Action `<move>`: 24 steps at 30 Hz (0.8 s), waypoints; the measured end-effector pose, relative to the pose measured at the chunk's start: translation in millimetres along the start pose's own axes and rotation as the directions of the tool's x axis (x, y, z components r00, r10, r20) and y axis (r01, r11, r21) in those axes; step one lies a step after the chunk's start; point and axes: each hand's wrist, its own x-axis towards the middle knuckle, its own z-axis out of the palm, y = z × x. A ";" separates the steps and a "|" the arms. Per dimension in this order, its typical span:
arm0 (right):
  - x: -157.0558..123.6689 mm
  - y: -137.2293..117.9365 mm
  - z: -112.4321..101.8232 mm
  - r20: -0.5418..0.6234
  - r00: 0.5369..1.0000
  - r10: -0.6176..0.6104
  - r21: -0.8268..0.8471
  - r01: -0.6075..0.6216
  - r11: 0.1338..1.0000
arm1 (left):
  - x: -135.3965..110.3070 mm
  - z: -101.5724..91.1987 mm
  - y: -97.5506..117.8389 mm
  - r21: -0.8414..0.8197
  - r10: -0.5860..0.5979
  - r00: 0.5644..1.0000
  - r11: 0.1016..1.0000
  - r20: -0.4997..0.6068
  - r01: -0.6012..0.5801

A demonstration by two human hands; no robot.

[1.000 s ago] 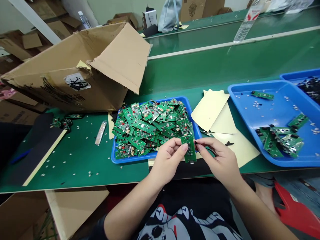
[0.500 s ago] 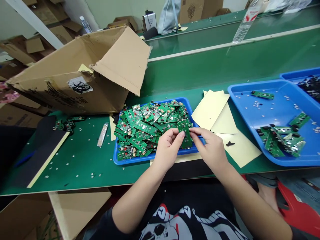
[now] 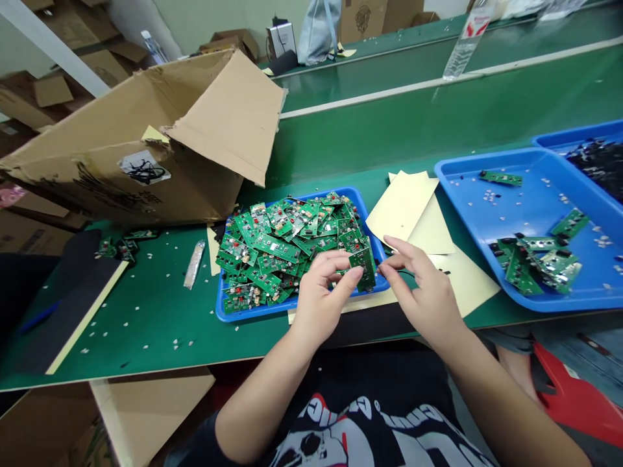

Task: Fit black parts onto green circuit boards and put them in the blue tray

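My left hand (image 3: pixel 324 295) is closed on the edge of a green circuit board (image 3: pixel 363 271), thumb in front and fingers behind. The board stands nearly upright over the right front side of a blue tray (image 3: pixel 228 316). Piled in that tray are many more green circuit boards (image 3: pixel 277 246) with red, black and metal parts. My right hand (image 3: pixel 426 295) is just right of the held board, a little apart from it. Its thumb and forefinger are pinched together, with something small and dark at the tips that I cannot make out.
Yellow paper sheets (image 3: pixel 403 204) lie right of the pile. A larger blue tray (image 3: pixel 491 243) holds several boards; behind it another tray contains black parts (image 3: pixel 601 165). An open cardboard box (image 3: pixel 195 181) stands back left. A water bottle (image 3: pixel 467 42) stands farther back.
My right hand has drawn off the board, slightly right and down. The board in my left hand has turned a little. The whole view has shifted slightly.
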 end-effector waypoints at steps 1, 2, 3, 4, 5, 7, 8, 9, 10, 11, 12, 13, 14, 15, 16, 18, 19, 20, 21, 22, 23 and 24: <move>-1.7 -1.0 -1.2 -0.026 0.999 0.034 0.035 -0.034 0.999 | 0.5 -0.5 -0.2 -0.015 0.018 0.999 1.000 -0.042 -0.019; -3.7 -2.3 -1.4 -0.045 0.996 0.081 0.091 -0.077 0.993 | 0.5 -0.3 -0.7 -0.041 0.022 0.997 0.999 -0.074 -0.025; -5.8 -4.2 -0.8 -0.055 0.990 0.130 0.167 -0.119 0.979 | -0.1 0.7 -1.4 -0.083 0.011 0.996 0.996 -0.091 -0.019; -7.8 -6.6 0.6 -0.054 0.983 0.174 0.256 -0.155 0.954 | -1.4 2.6 -2.5 -0.137 -0.014 0.996 0.991 -0.092 0.001; -9.7 -9.3 2.7 -0.052 0.977 0.208 0.344 -0.178 0.922 | -3.3 5.1 -3.8 -0.199 -0.042 0.995 0.980 -0.087 0.024; -12.2 -15.0 7.2 -0.067 0.966 0.249 0.459 -0.191 0.867 | -8.1 10.9 -6.7 -0.322 -0.097 0.993 0.944 -0.075 0.068; -12.8 -17.3 9.0 -0.095 0.961 0.261 0.479 -0.186 0.858 | -10.5 13.6 -7.9 -0.368 -0.122 0.990 0.925 -0.067 0.089; -12.9 -19.1 10.3 -0.128 0.954 0.271 0.478 -0.180 0.860 | -12.7 15.6 -8.7 -0.402 -0.140 0.988 0.910 -0.061 0.104; -12.6 -20.1 10.8 -0.157 0.948 0.277 0.465 -0.176 0.868 | -14.5 16.9 -8.9 -0.414 -0.150 0.987 0.903 -0.048 0.117; -12.2 -20.2 10.7 -0.180 0.945 0.273 0.445 -0.169 0.879 | -15.9 17.2 -8.4 -0.402 -0.151 0.988 0.907 -0.031 0.126; -11.8 -19.4 10.1 -0.188 0.949 0.255 0.426 -0.155 0.891 | -16.7 16.8 -7.2 -0.367 -0.142 0.990 0.921 -0.002 0.131; -11.4 -17.9 9.1 -0.186 0.957 0.224 0.408 -0.132 0.903 | -17.1 15.6 -5.4 -0.319 -0.128 0.991 0.938 0.035 0.132; -11.3 -15.9 7.8 -0.175 0.967 0.186 0.389 -0.106 0.915 | -17.2 14.0 -3.2 -0.268 -0.117 0.990 0.954 0.075 0.133; -11.3 -13.7 6.2 -0.164 0.976 0.142 0.366 -0.073 0.928 | -17.1 12.3 -0.8 -0.221 -0.116 0.987 0.965 0.112 0.139; -11.5 -11.5 4.5 -0.152 0.983 0.099 0.337 -0.043 0.941 | -16.8 10.5 1.5 -0.189 -0.128 0.981 0.970 0.146 0.154; -12.1 -8.4 0.3 -0.110 0.993 0.029 0.265 0.001 0.964 | -16.3 7.5 5.5 -0.188 -0.182 0.963 0.957 0.200 0.220; -12.3 -7.8 -2.4 -0.088 0.996 0.003 0.222 0.016 0.975 | -16.1 6.5 6.8 -0.208 -0.214 0.952 0.943 0.219 0.259; -12.2 -8.1 -5.5 -0.069 0.997 -0.021 0.173 0.033 0.984 | -16.1 5.9 7.7 -0.232 -0.237 0.943 0.928 0.234 0.291; -12.0 -9.0 -8.9 -0.058 0.997 -0.048 0.113 0.055 0.992 | -16.1 5.5 8.3 -0.254 -0.249 0.937 0.916 0.244 0.310; -11.4 -10.6 -12.5 -0.053 0.995 -0.088 0.043 0.091 0.995 | -16.3 5.5 8.6 -0.267 -0.250 0.936 0.911 0.249 0.314; -10.8 -12.5 -16.2 -0.053 0.988 -0.147 -0.030 0.145 0.989 | -16.6 5.8 8.7 -0.265 -0.240 0.939 0.915 0.247 0.304; -9.9 -14.6 -19.7 -0.046 0.976 -0.214 -0.100 0.209 0.973 | -16.9 6.3 8.8 -0.246 -0.224 0.944 0.927 0.240 0.283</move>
